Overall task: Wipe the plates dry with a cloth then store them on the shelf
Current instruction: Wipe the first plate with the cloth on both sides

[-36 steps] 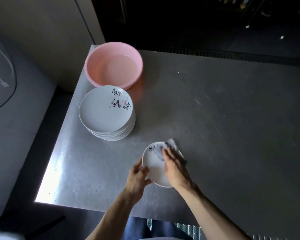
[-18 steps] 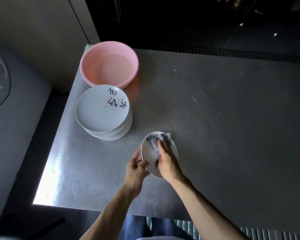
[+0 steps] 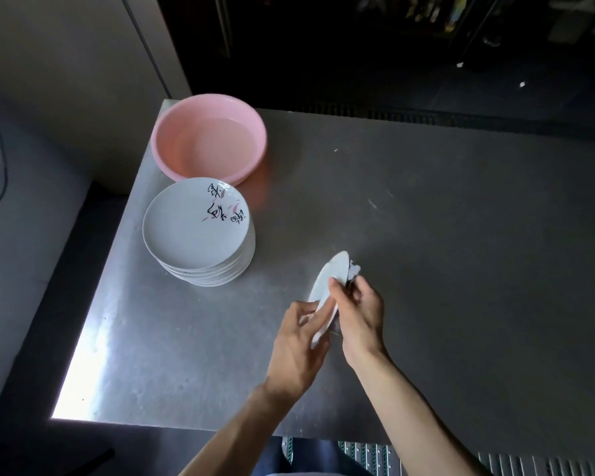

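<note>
A small white plate (image 3: 330,278) stands nearly on edge above the steel table (image 3: 426,269), its underside turned toward me. My left hand (image 3: 298,341) holds its lower rim with the fingers curled round it. My right hand (image 3: 358,314) grips the plate's right side, thumb across the underside, with a crumpled pale cloth (image 3: 353,269) bunched between its fingers and the plate's far face. Left of them stands a stack of several white plates (image 3: 198,231) with black and pink markings on the top one.
A pink basin (image 3: 208,139) sits at the table's back left corner, touching the stack. The table's left edge drops to a dark floor. A metal grate lies below the front edge. Dark shelving stands beyond the table's far side.
The plate has been tipped from nearly flat up onto its edge and turned over. My right hand, wiping the face with the cloth before, now wraps the rim.
</note>
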`<state>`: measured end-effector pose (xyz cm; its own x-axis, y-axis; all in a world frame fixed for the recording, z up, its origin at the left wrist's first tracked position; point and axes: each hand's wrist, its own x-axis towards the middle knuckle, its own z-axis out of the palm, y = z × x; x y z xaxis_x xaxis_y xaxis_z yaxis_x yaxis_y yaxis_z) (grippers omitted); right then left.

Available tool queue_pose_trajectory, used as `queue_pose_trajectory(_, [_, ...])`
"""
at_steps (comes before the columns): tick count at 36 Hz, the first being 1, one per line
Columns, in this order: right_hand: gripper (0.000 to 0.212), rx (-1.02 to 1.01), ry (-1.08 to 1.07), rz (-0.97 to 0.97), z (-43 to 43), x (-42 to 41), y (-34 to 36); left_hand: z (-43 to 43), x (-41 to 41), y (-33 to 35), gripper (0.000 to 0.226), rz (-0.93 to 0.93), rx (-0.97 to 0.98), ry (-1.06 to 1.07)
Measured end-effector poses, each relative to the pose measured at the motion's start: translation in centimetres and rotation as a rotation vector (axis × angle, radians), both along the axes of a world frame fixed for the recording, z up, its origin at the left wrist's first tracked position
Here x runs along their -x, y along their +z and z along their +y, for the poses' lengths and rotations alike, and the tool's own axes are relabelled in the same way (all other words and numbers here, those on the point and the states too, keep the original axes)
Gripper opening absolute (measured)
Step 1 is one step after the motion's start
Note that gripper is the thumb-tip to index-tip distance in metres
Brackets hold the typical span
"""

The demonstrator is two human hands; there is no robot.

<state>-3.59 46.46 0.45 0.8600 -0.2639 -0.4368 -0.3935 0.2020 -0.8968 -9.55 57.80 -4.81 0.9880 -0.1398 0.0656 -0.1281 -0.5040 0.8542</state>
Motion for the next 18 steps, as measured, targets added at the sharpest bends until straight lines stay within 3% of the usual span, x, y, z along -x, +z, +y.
queue_pose_trajectory(2, [0.003,-0.008,-0.046,-0.005,-0.6,0.1,0.0,0.0,0.0,-0.4,0.07,-0.013,-0.03,-0.03])
queue_pose_trajectory(6, [0.014,-0.095,-0.039,-0.01,-2.0,0.5,-0.4,1.1,0.0,-1.5,0.058,0.036,0.147,-0.008])
queue_pose_trajectory(9, [0.018,-0.196,-0.008,0.018,-3.5,0.6,-1.2,1.8,-0.4,-2.1,0.065,0.382,0.347,0.318])
queue_pose_trajectory(12, [0.026,-0.314,0.012,0.046,-4.6,0.9,-1.8,2.6,-1.2,-1.4,0.053,0.717,0.599,0.493])
queue_pose_trajectory(15, [0.034,-0.402,-0.014,0.083,-4.9,1.2,-2.1,3.5,-1.7,-0.5,0.04,0.88,0.879,0.55])
queue_pose_trajectory(18, [0.034,-0.358,-0.078,0.128,-4.8,1.2,-2.7,3.8,-1.5,-0.2,0.034,0.925,0.904,0.546])
